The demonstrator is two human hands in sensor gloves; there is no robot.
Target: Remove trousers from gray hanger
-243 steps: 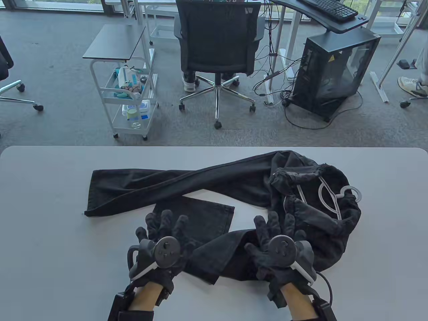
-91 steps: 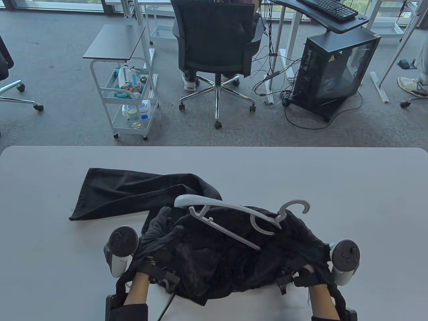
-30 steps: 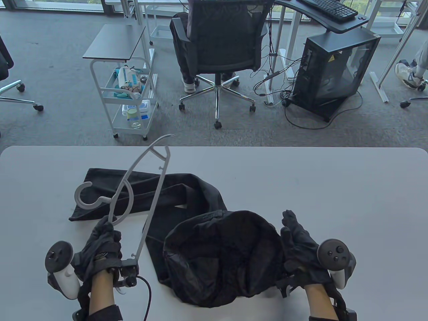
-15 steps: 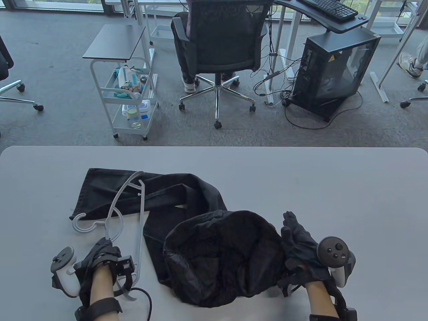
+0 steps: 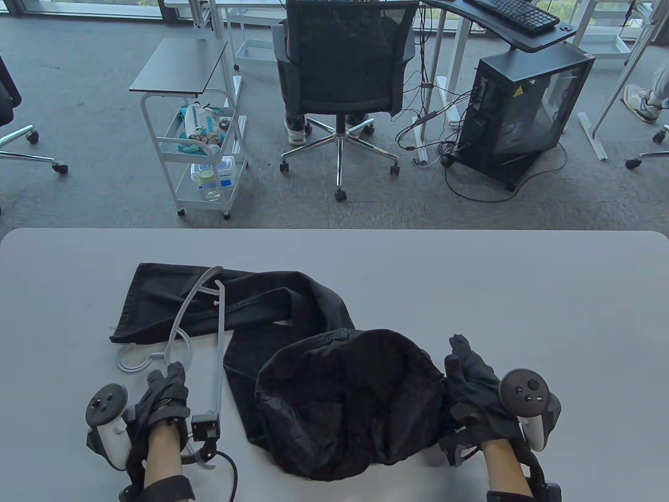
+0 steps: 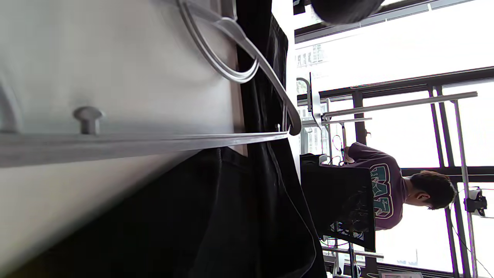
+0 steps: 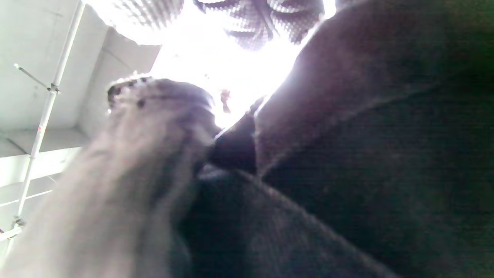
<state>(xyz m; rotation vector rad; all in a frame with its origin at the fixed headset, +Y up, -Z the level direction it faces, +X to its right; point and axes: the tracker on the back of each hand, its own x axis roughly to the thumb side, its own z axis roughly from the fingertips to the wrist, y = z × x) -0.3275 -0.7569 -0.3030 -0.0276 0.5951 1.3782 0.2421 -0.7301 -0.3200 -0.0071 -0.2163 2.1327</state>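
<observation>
The black trousers (image 5: 345, 397) lie bunched on the table, with one leg (image 5: 235, 303) stretched back to the left. The gray hanger (image 5: 217, 376) lies flat at the left, free of the trousers, its far end resting on that leg. My left hand (image 5: 164, 389) rests on the hanger's neck with loose fingers. In the left wrist view the hanger (image 6: 154, 141) lies on the table beside the trousers (image 6: 239, 216), with no fingers around it. My right hand (image 5: 468, 376) grips the bunch's right edge. The right wrist view shows gloved fingers (image 7: 146, 154) against dark cloth (image 7: 366, 173).
The gray table (image 5: 470, 282) reaches from the front edge to the floor behind. Beyond it stand an office chair (image 5: 345, 63), a white cart (image 5: 198, 151) and a computer tower (image 5: 522, 115). A person in a purple shirt (image 6: 386, 189) sits behind.
My left hand has lowered the hanger from upright to flat on the table at the left, and its fingers have loosened. My right hand has stayed at the trousers' edge.
</observation>
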